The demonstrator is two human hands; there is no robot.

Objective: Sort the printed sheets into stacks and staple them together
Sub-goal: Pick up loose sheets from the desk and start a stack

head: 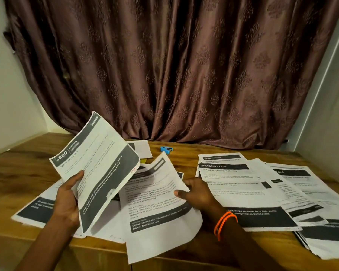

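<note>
My left hand grips a thin sheaf of printed sheets by its left edge and holds it raised and tilted above the wooden table; its top page reads "Wash baby bottle". My right hand, with orange bands on the wrist, pinches the right edge of another printed sheet that lies partly lifted and hangs over the table's front edge. A small blue stapler sits at the back of the table, apart from both hands. Spread stacks of sheets cover the right side.
More sheets lie flat at the left under the raised sheaf, and one sheet lies near the stapler. A brown patterned curtain hangs behind the table. White walls close in on both sides.
</note>
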